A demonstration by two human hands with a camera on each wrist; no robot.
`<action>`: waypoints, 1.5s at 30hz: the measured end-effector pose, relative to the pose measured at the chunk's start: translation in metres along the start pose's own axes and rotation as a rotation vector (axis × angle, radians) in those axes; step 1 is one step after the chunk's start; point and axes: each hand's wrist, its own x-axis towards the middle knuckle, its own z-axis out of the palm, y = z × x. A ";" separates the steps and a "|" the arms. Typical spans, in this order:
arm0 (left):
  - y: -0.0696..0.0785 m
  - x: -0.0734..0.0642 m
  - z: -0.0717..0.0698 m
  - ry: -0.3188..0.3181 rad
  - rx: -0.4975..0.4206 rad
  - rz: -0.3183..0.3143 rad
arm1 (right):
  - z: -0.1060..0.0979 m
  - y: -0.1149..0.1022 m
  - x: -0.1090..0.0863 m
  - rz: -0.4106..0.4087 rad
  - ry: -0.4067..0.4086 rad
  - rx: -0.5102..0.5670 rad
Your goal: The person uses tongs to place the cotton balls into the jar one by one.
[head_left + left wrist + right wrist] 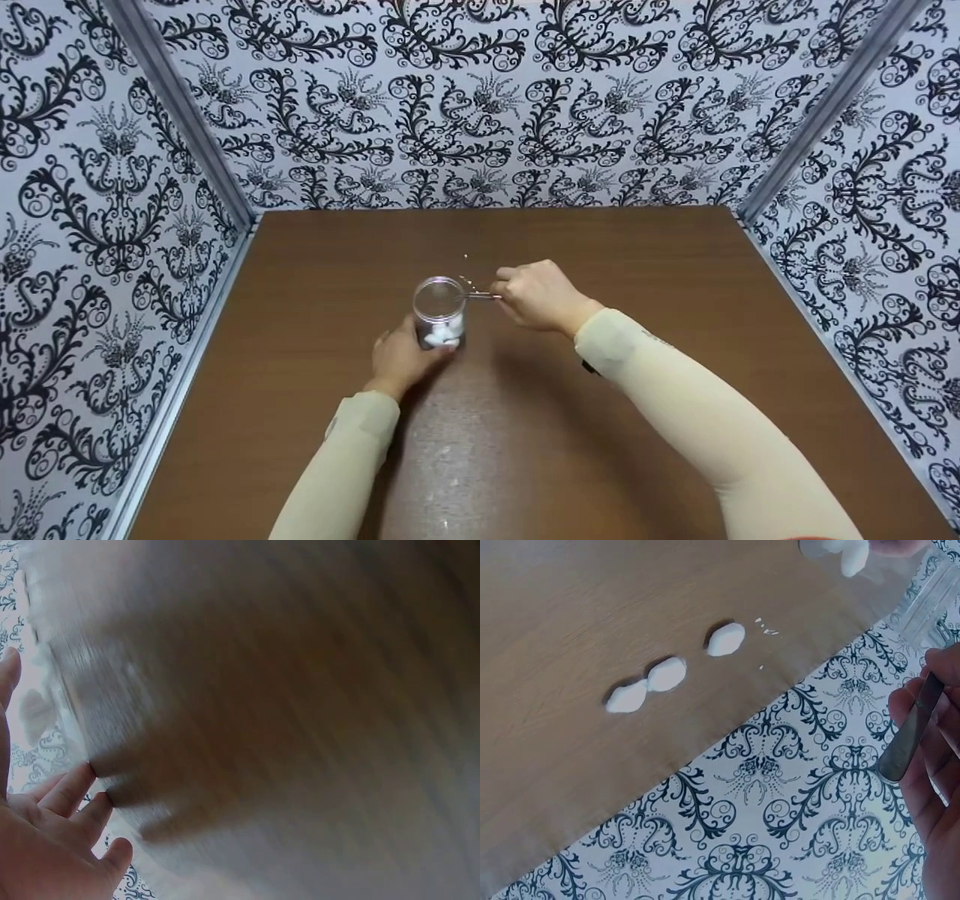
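Observation:
A clear jar (440, 300) with white cotton balls (444, 332) in its lower part stands on the brown table. My left hand (401, 356) holds it low on the side, thumb at the front; the left wrist view shows those fingers (69, 791) beside the clear wall. My right hand (541, 294) pinches a metal spoon (481, 295), whose far end reaches the jar's rim. Its flat handle (909, 739) shows in the right wrist view. Three more cotton balls (666, 673) lie on the tabletop there, hidden in the head view.
Several small white grains (765, 628) are scattered on the table near the jar. Black-and-white patterned walls (480, 105) enclose the brown tabletop (637, 247) at the back and both sides, with grey corner posts.

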 end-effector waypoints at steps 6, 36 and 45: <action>-0.001 0.000 0.001 -0.004 0.004 -0.005 | -0.003 0.010 -0.013 0.030 -0.013 0.012; -0.002 0.002 0.002 -0.004 0.019 -0.014 | 0.027 0.077 -0.116 0.271 -0.192 -0.059; -0.001 0.001 0.001 -0.006 0.021 -0.009 | 0.032 0.077 -0.118 0.328 -0.255 -0.046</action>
